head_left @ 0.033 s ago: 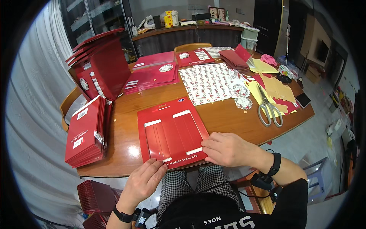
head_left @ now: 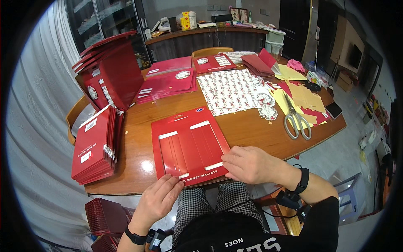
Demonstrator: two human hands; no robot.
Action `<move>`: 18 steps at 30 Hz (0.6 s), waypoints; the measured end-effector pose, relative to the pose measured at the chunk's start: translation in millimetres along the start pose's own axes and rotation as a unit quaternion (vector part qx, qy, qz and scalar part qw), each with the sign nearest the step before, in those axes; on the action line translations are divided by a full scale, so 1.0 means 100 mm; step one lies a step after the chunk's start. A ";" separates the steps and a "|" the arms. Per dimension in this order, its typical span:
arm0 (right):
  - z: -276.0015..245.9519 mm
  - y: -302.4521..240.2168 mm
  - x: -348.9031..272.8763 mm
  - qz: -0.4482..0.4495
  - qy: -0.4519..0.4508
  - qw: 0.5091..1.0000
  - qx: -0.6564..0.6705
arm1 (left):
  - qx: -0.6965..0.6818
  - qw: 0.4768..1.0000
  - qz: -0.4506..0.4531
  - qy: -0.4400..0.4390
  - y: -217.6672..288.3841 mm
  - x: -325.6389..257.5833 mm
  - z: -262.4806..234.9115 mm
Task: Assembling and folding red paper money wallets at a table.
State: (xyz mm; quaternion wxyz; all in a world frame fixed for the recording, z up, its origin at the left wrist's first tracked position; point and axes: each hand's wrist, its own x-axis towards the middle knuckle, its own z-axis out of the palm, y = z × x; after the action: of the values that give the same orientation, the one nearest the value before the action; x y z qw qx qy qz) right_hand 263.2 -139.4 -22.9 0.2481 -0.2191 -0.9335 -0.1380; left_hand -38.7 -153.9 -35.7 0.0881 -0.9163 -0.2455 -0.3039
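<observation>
A red packaging card (head_left: 222, 132) lies at the table's near edge, with a hang slot at its far end. Two red money wallets (head_left: 170, 157) sit on it side by side, white tabs at their corners. My left hand (head_left: 158, 197) holds the card's near left corner, fingers close together by a white tab. On the near right edge, my right hand (head_left: 247, 164) grips the card, its fingertips at another white tab. Both thumbs are partly hidden. A black band with a small device is on each wrist.
Left stands a stack of red packs (head_left: 90, 153) beside a tall red pile (head_left: 111, 75). Beyond are pink-red sheets (head_left: 168, 86) and a white patterned sheet (head_left: 228, 90). Scissors (head_left: 296, 122), yellow paper scraps (head_left: 306, 96) and a phone (head_left: 334, 110) lie right. A wooden table (head_left: 136, 138) carries these.
</observation>
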 end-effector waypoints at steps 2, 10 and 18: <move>0.04 0.03 0.00 -0.014 0.016 1.000 -0.011 | 0.007 1.000 0.005 0.014 -0.04 -0.03 0.07; 0.05 0.06 0.04 -0.023 0.037 0.999 -0.014 | 0.011 0.999 0.014 0.028 -0.09 0.06 0.09; -0.19 0.15 0.31 -0.025 0.133 0.989 -0.064 | 0.046 0.991 0.040 0.119 -0.22 0.37 -0.24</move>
State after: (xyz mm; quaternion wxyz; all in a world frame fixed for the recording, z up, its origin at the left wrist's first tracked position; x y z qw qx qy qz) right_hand 253.9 -122.7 11.7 0.3516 -0.1904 -0.8869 -0.2314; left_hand -36.4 -127.6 5.5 0.1706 -0.8777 -0.2099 -0.3956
